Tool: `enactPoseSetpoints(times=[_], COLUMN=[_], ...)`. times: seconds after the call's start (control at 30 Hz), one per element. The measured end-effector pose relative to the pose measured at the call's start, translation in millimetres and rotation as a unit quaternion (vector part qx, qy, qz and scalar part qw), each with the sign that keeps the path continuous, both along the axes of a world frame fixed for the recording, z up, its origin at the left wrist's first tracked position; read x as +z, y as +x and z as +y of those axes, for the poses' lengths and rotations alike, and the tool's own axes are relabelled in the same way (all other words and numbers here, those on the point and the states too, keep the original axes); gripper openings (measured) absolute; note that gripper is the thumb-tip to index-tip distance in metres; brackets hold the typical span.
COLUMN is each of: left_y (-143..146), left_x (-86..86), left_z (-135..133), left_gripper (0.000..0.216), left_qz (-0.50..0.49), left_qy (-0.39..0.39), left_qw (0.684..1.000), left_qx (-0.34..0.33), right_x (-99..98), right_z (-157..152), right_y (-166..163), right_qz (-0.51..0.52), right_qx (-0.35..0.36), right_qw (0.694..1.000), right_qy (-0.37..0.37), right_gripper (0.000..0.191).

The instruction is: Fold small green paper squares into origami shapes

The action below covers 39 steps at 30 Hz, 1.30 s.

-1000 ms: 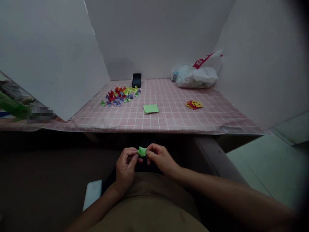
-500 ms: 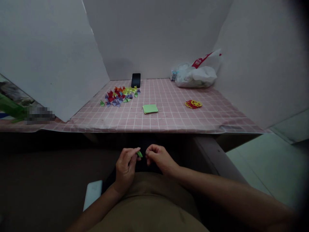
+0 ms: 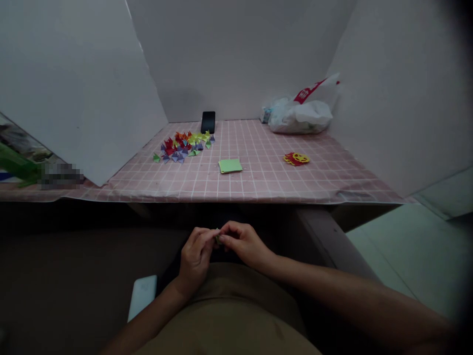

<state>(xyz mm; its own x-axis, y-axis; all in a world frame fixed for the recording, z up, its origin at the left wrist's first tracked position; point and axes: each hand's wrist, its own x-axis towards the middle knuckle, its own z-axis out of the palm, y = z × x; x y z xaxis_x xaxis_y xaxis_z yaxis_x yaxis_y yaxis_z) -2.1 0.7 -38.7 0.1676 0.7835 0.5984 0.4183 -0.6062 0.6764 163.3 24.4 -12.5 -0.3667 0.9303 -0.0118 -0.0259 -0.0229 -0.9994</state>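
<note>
Below the table's front edge, over my lap, my left hand [image 3: 195,254] and my right hand [image 3: 242,241] meet fingertip to fingertip. Both pinch a small folded green paper piece [image 3: 218,239], which is almost hidden between the fingers. On the pink checked tablecloth [image 3: 258,177] lies a flat stack of green paper squares [image 3: 230,165]. A heap of several small folded paper pieces [image 3: 184,146] in red, purple, yellow and green sits at the back left.
A black phone [image 3: 208,122] stands against the back wall. A white plastic bag [image 3: 301,114] lies at the back right, with red and yellow paper cutouts [image 3: 296,159] in front of it. White boards wall in the table. A white object [image 3: 141,297] rests beside my left forearm.
The green piece was spread open between both hands, then held by the left hand alone with the hands apart. Now the hands have closed together on it and it is folded smaller.
</note>
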Motion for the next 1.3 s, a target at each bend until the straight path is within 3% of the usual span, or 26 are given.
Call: enactPoseSetpoints(times=[0.17, 0.5, 0.67, 0.87, 1.03, 1.13, 1.3], left_y=[-0.7, 1.3, 1.4, 1.3, 1.2, 0.9, 0.9], left_x=[0.9, -1.1, -2.8, -0.2, -0.6, -1.5, -3.6], left_z=[-0.9, 1.6, -0.2, -1.3, -1.3, -1.4, -1.8], left_gripper=[0.027, 0.027, 0.024, 0.027, 0.031, 0.029, 0.030], left_qz=[-0.036, -0.037, -0.084, -0.014, 0.041, 0.026, -0.039], left_qy=[-0.028, -0.041, -0.072, -0.007, 0.033, 0.017, -0.066], left_qw=[0.999, 0.998, 0.994, 0.999, 0.998, 0.998, 0.996], left_qx=[0.010, -0.018, -0.019, -0.028, -0.045, -0.049, -0.052], right_x=[1.7, 1.5, -1.5, -7.0, -7.4, -6.5, -1.3], right_z=[1.4, -2.1, 0.2, 1.6, 0.4, 1.3, 4.8], right_y=[0.9, 0.1, -1.3, -3.2, -1.3, 0.2, 1.0], right_qz=[0.011, -0.009, -0.010, 0.006, -0.025, -0.065, -0.081], right_qx=[-0.042, -0.002, -0.060, -0.085, -0.064, -0.050, -0.043], right_qw=[0.999, 1.000, 0.998, 0.996, 0.997, 0.996, 0.995], right_qy=[-0.028, 0.005, 0.003, -0.034, 0.018, 0.028, -0.041], right_gripper=[0.012, 0.010, 0.011, 0.008, 0.017, 0.014, 0.013])
